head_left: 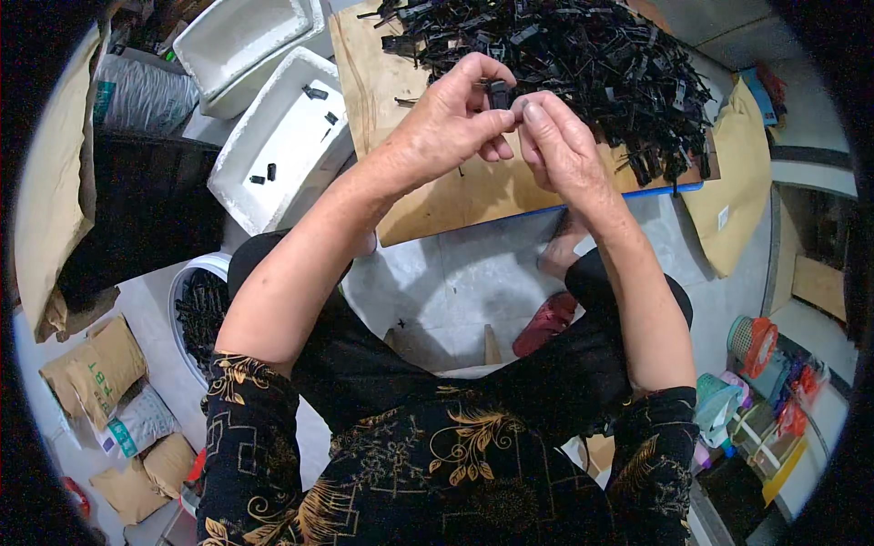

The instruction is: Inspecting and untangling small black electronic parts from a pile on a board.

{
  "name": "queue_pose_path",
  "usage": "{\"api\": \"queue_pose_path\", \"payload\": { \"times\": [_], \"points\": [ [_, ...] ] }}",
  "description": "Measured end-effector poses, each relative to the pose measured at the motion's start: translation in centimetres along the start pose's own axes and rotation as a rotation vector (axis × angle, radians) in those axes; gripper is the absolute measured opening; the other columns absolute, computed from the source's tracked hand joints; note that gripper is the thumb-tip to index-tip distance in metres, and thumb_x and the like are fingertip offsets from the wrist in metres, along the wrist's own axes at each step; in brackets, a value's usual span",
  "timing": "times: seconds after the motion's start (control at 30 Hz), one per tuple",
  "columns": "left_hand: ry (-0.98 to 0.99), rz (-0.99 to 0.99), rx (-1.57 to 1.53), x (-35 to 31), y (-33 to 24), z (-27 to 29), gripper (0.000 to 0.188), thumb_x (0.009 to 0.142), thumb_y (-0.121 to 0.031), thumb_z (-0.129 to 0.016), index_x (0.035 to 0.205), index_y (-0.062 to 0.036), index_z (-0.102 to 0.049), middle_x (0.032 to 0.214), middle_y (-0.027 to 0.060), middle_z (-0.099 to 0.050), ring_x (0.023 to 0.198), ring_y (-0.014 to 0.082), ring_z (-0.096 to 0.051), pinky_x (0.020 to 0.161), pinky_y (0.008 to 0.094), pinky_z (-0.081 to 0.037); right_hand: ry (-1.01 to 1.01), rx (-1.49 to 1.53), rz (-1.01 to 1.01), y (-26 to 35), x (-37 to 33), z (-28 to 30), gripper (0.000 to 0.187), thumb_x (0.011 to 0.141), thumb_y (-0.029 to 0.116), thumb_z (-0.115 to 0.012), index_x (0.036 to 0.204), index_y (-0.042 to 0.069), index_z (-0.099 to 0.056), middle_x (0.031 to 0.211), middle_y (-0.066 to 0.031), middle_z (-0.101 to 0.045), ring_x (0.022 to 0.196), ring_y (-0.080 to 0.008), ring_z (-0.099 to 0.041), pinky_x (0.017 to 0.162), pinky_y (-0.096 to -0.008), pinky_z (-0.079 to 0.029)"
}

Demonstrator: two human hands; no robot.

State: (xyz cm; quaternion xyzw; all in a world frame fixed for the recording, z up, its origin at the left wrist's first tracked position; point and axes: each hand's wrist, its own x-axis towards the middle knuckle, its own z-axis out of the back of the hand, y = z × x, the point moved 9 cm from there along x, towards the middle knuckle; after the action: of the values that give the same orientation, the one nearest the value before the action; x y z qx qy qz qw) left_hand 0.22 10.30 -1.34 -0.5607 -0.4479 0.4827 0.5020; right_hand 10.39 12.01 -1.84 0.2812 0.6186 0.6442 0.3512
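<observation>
1. The left hand (464, 105) grasps a small black plastic piece (498, 94) between thumb and bent fingers, raised over the near part of the wooden tabletop (437, 205).
2. The right hand (560, 146) is right beside it, thumb and fingertips pinched together close to the left thumb; whether anything sits in that pinch cannot be told.
3. Beyond both hands, a broad heap of black plastic parts (583, 68) covers much of the tabletop, tangled together, some at its right edge.
4. Left of the tabletop stands a white foam box (293, 150), set at a slant. A few loose black pieces (271, 171) lie scattered on its bottom, some toward the far end, others toward the near end.
5. Just beyond it is a second foam box (241, 41), its pale inside facing up.
6. By the person's left knee, a round white bucket (208, 262) holds a mass of black parts (202, 314), partly hidden by the leg and arm.
7. Brown paper sacks (109, 359) lie on the floor at lower left, with a white sack (144, 423) among them; their contents are hidden.
8. Far right, a green mesh basket (741, 335) has a red-orange item against it.
</observation>
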Motion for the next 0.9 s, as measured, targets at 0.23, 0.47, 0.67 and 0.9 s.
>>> {"api": "queue_pose_path", "payload": {
  "times": [0.23,0.47,0.67,0.9],
  "points": [
    [0.005,-0.046,0.189,0.1,0.3,-0.1,0.021,0.087,-0.008,-0.052,0.105,-0.0047,-0.041,0.065,0.0046,-0.054,0.057,0.0110,-0.060,0.048,0.0237,-0.048,0.030,-0.045,0.021,0.0,0.5,-0.9,0.025,0.095,0.030,-0.041,0.097,0.008,-0.052,0.059,0.0062,-0.040,0.046,-0.0019,-0.031,0.040,-0.0188,-0.023],
    [-0.032,-0.065,0.281,-0.1,0.4,0.3,0.023,0.084,-0.007,-0.053,0.104,-0.0039,-0.041,0.065,0.0078,-0.056,0.057,0.0123,-0.060,0.047,0.0269,-0.049,-0.018,-0.232,0.087,-0.5,1.0,-0.9,0.023,0.095,0.027,-0.042,0.092,0.006,-0.053,0.060,0.0051,-0.040,0.051,-0.0037,-0.034,0.045,-0.0206,-0.028],
    [-0.191,-0.311,0.630,-0.7,-1.6,0.6,0.027,0.077,-0.002,-0.054,0.101,-0.0030,-0.042,0.073,0.0179,-0.058,0.065,0.0337,-0.061,0.058,0.0393,-0.047,-0.058,-0.266,0.160,-1.1,1.7,-1.3,0.020,0.094,0.023,-0.043,0.089,0.006,-0.052,0.060,0.0044,-0.039,0.055,-0.0047,-0.035,0.049,-0.0218,-0.031],
    [-0.245,-0.256,0.426,-0.3,-1.8,1.0,0.029,0.077,-0.004,-0.055,0.104,-0.0043,-0.044,0.074,0.0131,-0.060,0.062,0.0256,-0.059,0.055,0.0332,-0.046,-0.045,-0.041,0.052,0.1,1.3,-0.8,0.022,0.095,0.026,-0.043,0.098,0.007,-0.052,0.061,0.0042,-0.043,0.047,-0.0032,-0.033,0.041,-0.0190,-0.026]
  ]
}}
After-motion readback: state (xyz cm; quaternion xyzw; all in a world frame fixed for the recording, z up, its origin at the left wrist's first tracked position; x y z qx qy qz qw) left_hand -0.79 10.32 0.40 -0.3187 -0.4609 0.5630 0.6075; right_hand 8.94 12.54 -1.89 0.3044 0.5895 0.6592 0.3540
